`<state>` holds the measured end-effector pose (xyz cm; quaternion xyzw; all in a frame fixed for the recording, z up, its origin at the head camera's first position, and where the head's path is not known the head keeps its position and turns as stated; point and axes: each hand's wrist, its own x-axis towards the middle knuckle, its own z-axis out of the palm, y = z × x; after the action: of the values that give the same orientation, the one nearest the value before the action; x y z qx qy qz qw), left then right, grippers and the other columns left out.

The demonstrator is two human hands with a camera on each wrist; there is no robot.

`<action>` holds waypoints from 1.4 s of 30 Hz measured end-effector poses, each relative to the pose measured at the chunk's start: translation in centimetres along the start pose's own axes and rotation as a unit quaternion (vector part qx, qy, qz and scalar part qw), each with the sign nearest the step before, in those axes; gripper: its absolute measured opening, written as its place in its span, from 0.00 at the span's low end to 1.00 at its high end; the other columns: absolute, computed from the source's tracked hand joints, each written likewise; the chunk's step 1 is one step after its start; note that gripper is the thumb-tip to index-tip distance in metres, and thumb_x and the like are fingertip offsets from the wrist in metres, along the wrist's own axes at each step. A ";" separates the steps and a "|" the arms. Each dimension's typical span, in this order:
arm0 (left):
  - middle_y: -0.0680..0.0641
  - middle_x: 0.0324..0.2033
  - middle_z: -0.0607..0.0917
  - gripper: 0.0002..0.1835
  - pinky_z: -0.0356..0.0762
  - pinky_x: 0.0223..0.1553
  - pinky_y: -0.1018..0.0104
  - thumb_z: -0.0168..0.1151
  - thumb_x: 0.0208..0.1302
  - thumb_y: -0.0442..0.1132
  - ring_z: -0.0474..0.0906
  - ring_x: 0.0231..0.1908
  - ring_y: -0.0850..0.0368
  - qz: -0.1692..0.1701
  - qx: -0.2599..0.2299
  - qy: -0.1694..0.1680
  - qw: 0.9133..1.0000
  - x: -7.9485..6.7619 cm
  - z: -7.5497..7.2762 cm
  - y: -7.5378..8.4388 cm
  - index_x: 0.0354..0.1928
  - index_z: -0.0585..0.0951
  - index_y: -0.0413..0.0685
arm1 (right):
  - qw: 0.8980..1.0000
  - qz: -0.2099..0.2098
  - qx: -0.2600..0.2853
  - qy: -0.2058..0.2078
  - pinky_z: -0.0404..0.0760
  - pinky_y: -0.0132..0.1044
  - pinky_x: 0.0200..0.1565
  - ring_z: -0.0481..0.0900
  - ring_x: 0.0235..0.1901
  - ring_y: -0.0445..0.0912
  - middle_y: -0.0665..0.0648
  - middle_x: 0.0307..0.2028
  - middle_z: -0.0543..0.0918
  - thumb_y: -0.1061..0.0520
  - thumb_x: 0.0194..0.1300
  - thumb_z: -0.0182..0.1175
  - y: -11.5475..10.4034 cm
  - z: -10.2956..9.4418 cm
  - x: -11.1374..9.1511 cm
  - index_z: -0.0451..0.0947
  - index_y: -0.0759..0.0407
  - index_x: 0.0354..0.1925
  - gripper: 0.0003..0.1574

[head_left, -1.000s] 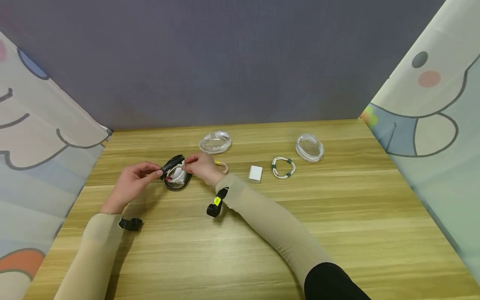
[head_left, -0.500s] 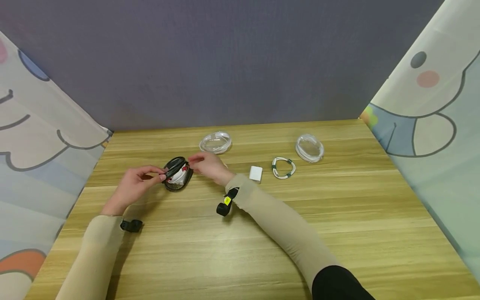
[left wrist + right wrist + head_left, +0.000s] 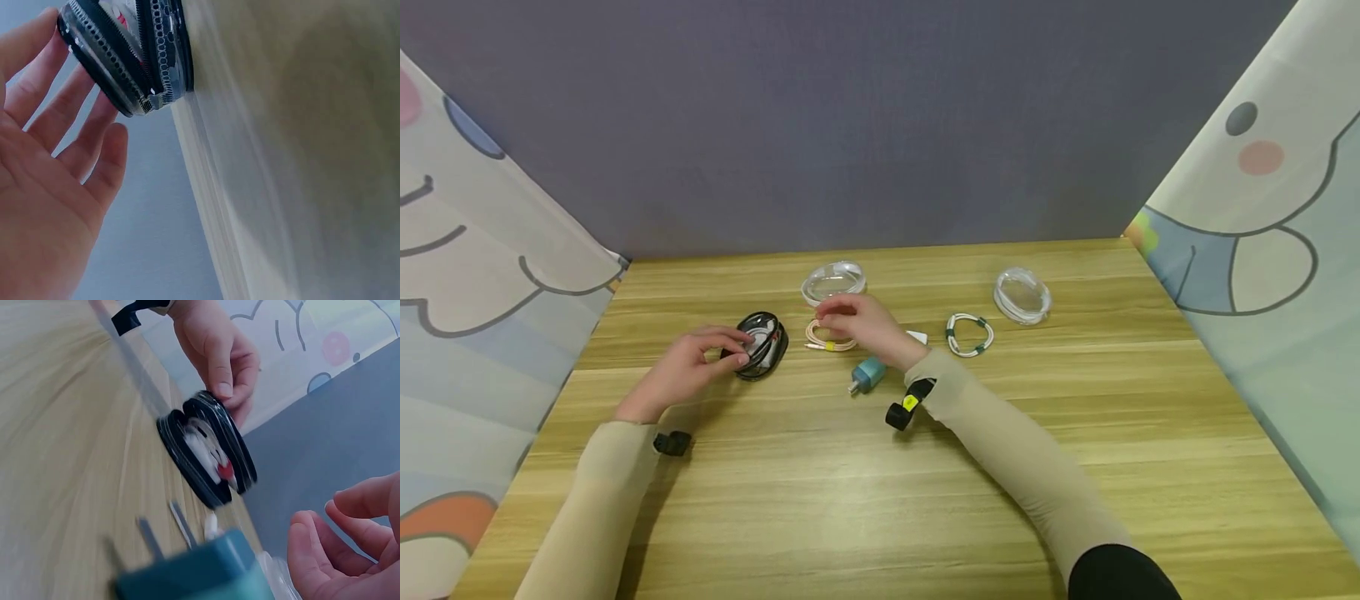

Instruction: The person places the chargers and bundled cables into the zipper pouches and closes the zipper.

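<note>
My left hand (image 3: 688, 367) pinches the lid of a small round zip case (image 3: 781, 346) between thumb and fingers. The case is see-through with black zipper trim, and its lid stands partly raised. Inside lies a coiled white cable (image 3: 209, 447) with a red tie, seen through the gap in the right wrist view. My right hand (image 3: 868, 323) holds nothing, its fingers loosely bent over a beige cable coil (image 3: 814, 333) with a yellow tie. Just below that wrist lies a teal plug adapter (image 3: 868, 375), its prongs facing left in the head view.
A white charger block (image 3: 917, 337) is mostly hidden behind my right hand. Further right lies a white cable coil (image 3: 951, 337) with green ties. Two clear-wrapped white cable coils (image 3: 809, 292) (image 3: 1002, 298) sit near the table's back edge, before a grey panel (image 3: 880, 125).
My right hand has left the zip case and moved right, over the beige cable. The teal plug adapter has come into view. My left hand stays at the case, its lid tilted differently.
</note>
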<state>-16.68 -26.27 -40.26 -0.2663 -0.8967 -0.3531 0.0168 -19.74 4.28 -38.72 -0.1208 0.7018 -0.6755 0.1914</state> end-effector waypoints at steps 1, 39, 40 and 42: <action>0.47 0.50 0.85 0.04 0.69 0.53 0.72 0.65 0.69 0.38 0.77 0.54 0.47 0.000 0.003 -0.001 1.000 0.1 0.0 0.0 0.39 0.88 0.48 | 1.000 -0.001 0.004 0.001 0.76 0.49 0.58 0.78 0.55 0.56 0.69 0.56 0.79 0.66 0.73 0.56 0.0 -0.4 -0.2 0.74 0.73 0.59 0.19; 0.53 0.57 0.82 0.17 0.71 0.60 0.48 0.70 0.63 0.34 0.75 0.60 0.51 0.071 0.036 -0.149 0.986 0.0 1.5 3.5 0.53 0.87 0.52 | 0.974 -0.010 -0.118 -0.194 0.81 0.42 0.51 0.82 0.49 0.53 0.65 0.48 0.84 0.63 0.74 0.55 3.3 -5.3 -10.3 0.80 0.69 0.52 0.14; 0.53 0.58 0.82 0.17 0.71 0.60 0.48 0.69 0.63 0.33 0.75 0.61 0.51 0.075 0.033 -0.155 0.984 -0.1 1.7 3.7 0.54 0.86 0.52 | 0.972 -0.012 -0.124 -0.202 0.81 0.41 0.51 0.82 0.50 0.53 0.64 0.48 0.84 0.63 0.74 0.55 3.5 -5.2 -10.3 0.80 0.68 0.53 0.14; 0.53 0.59 0.81 0.17 0.71 0.60 0.48 0.68 0.64 0.33 0.74 0.62 0.50 0.082 0.024 -0.169 0.982 -0.1 2.0 4.0 0.55 0.86 0.51 | 0.968 -0.017 -0.139 -0.211 0.80 0.39 0.52 0.82 0.51 0.51 0.62 0.49 0.84 0.62 0.74 0.55 3.7 -5.1 -10.3 0.80 0.68 0.54 0.15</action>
<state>-14.28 -22.56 -39.27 -0.3944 -0.8699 -0.2788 -0.0997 -12.41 13.52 -41.26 -0.2978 0.7302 -0.5342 0.3045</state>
